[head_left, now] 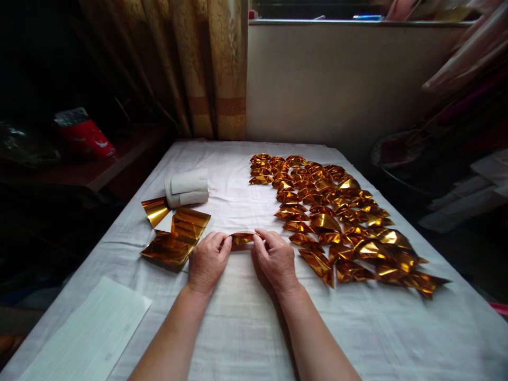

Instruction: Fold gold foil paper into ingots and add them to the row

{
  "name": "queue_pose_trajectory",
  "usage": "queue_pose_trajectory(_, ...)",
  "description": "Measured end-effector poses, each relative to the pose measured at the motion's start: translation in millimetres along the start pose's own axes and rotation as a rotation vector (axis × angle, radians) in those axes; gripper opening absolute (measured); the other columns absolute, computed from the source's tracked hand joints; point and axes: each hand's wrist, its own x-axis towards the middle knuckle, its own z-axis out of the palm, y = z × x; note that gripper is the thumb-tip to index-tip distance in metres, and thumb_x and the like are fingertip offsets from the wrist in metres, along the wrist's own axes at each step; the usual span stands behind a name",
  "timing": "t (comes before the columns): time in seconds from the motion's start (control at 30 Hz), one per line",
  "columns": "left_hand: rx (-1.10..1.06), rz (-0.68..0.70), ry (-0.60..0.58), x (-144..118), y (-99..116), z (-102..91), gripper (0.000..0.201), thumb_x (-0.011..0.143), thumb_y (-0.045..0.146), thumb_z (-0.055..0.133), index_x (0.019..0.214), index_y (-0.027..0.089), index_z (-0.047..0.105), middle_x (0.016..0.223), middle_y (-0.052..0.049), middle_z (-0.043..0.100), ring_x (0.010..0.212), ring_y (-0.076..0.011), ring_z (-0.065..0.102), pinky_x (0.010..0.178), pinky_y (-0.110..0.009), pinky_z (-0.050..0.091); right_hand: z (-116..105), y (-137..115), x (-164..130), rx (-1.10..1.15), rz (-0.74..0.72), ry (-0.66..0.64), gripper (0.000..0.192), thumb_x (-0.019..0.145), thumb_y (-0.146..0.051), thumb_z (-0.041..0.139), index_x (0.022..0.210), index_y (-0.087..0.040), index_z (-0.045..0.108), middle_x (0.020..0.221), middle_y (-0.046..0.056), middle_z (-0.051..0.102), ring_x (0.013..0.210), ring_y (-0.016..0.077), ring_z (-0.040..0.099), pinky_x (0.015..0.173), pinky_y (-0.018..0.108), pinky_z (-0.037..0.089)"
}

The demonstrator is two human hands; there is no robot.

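A small piece of folded gold foil paper [243,239] stretches between my two hands, just above the white cloth. My left hand [208,260] pinches its left end between thumb and fingers. At the other end, my right hand [277,258] is closed on it the same way. Left of my left hand lie gold foil sheets [183,233], partly curled, one showing a pale underside. To the right of my right hand, many folded gold foil pieces [323,221] with pointed ends sit in rough rows.
A white paper roll [188,188] lies behind the foil sheets. A flat pale sheet [89,330] rests at the front left of the cloth-covered table [238,338]. A patterned curtain [198,69] hangs behind. A red packet [88,135] stands on a side surface.
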Motion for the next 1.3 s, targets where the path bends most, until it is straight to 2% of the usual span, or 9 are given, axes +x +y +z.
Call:
queue_pose_trajectory(0.2, -0.021, 0.007, 0.002, -0.1, 1.4, -1.2, 0.028, 0.096, 0.034, 0.046, 0.080, 0.023, 0.066, 0.077, -0.001, 0.068, 0.072, -0.0158, 0.062, 0.064, -0.026, 0.040, -1.1, -0.6, 0.1, 0.085, -0.020, 0.003, 0.022, 0.092, -0.028, 0.051, 0.092, -0.023, 0.072, 0.087, 0.004, 0.074, 0.079, 0.0171, 0.068, 0.075, 0.026, 0.051)
queue_pose_trajectory(0.43, -0.003, 0.011, -0.008, -0.6, 1.6, -1.0, 0.028, 0.096, 0.033, 0.046, 0.080, 0.023, 0.066, 0.078, -0.001, 0.068, 0.072, -0.0158, 0.062, 0.065, -0.026, 0.040, -2.0, -0.8, 0.1, 0.175, -0.016, 0.012, 0.020, 0.091, -0.026, 0.053, 0.092, -0.022, 0.073, 0.086, 0.004, 0.074, 0.078, 0.0165, 0.068, 0.075, 0.026, 0.052)
queue_pose_trajectory(0.93, 0.011, 0.007, 0.012, -0.3, 1.2, -0.4, 0.025, 0.095, 0.029, 0.047, 0.080, 0.021, 0.065, 0.077, -0.001, 0.068, 0.072, -0.0157, 0.062, 0.065, -0.026, 0.039, -2.5, -0.4, -0.4, 0.179, -0.082, -0.023, 0.019, 0.090, -0.023, 0.054, 0.088, -0.022, 0.073, 0.082, 0.003, 0.074, 0.073, 0.0159, 0.068, 0.070, 0.025, 0.051)
queue_pose_trajectory(1.3, 0.018, 0.054, 0.000, -0.2, -0.1, 0.5, 0.025, 0.097, 0.030, 0.047, 0.081, 0.021, 0.065, 0.078, -0.001, 0.068, 0.074, -0.0167, 0.063, 0.066, -0.026, 0.039, -2.3, 0.5, 0.3, 0.168, -0.083, -0.041, 0.019, 0.088, -0.022, 0.055, 0.087, -0.021, 0.073, 0.081, 0.003, 0.074, 0.071, 0.0158, 0.068, 0.069, 0.025, 0.051)
